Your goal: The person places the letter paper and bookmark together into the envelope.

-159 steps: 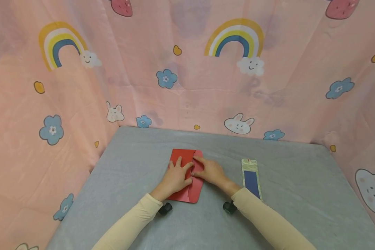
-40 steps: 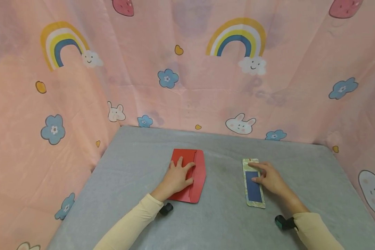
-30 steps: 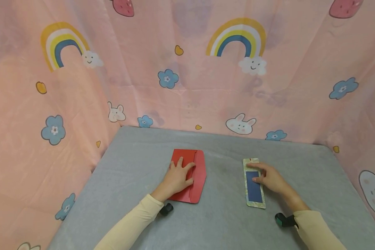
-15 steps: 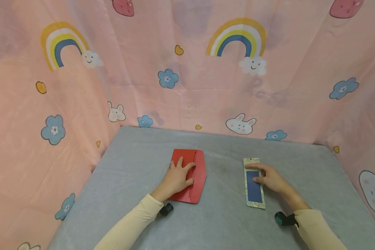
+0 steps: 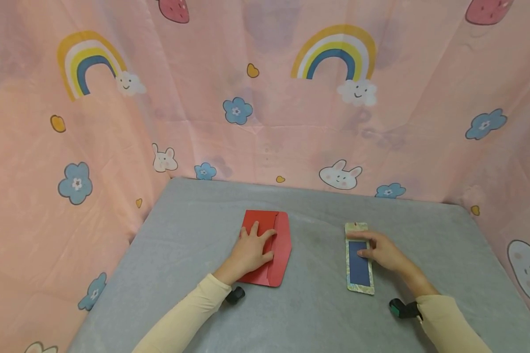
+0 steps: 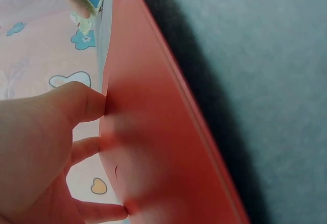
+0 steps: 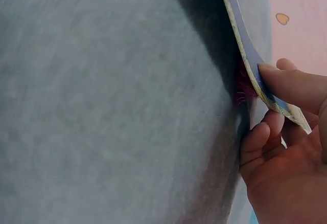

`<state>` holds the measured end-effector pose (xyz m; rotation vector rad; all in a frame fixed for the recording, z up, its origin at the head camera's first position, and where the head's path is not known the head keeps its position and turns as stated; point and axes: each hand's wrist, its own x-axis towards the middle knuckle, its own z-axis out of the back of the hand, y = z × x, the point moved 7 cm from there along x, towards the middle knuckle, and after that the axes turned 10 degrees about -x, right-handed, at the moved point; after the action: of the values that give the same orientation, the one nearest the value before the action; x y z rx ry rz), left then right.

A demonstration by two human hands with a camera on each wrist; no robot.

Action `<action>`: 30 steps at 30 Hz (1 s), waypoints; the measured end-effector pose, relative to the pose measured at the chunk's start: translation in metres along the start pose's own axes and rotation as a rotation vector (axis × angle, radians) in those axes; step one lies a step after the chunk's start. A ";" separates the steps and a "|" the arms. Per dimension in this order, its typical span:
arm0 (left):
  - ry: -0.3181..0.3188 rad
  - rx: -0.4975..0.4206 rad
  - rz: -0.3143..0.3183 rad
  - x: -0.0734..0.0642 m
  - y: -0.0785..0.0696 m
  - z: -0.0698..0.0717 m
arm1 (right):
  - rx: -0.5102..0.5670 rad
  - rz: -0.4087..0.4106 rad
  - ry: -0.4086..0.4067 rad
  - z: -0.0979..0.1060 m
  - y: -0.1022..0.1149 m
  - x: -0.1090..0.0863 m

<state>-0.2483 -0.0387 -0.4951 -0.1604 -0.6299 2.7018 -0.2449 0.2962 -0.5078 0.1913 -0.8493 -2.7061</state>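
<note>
A red envelope (image 5: pixel 282 250) lies on the grey table with its flap unfolded to the right. My left hand (image 5: pixel 247 250) rests on it with fingers spread, and the left wrist view shows the fingertips touching the red paper (image 6: pixel 148 111). To the right is a long bookmark (image 5: pixel 358 274) with a pale green patterned border and a plain blue middle. My right hand (image 5: pixel 384 251) pinches its right edge, thumb on the blue face and other fingers beneath, as the right wrist view shows. Under the bookmark there, a dark red tassel (image 7: pixel 244 83) sticks out.
The grey table (image 5: pixel 318 314) stretches between and around the two things. A pink curtain (image 5: pixel 265 132) printed with rainbows, rabbits and flowers hangs behind and at both sides. Dark wrist cameras sit below each wrist, such as the right camera (image 5: pixel 402 309).
My right hand has left the envelope's flap, moved right and taken the bookmark's edge. Over the last second the bookmark has tilted slightly in its grip. My left hand stays on the envelope.
</note>
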 end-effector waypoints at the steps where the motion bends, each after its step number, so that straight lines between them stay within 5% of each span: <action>1: 0.000 0.002 0.001 0.000 0.000 0.000 | 0.004 -0.002 -0.003 0.000 -0.001 0.000; 17: 0.001 0.007 0.004 0.001 0.001 -0.001 | -0.044 -0.063 -0.060 0.003 -0.002 -0.002; 30: -0.004 0.009 -0.009 0.001 0.001 -0.001 | 0.037 -0.071 -0.047 0.013 0.018 -0.002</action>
<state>-0.2491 -0.0390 -0.4967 -0.1488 -0.6186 2.6961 -0.2411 0.2900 -0.4866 0.1692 -0.9229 -2.7726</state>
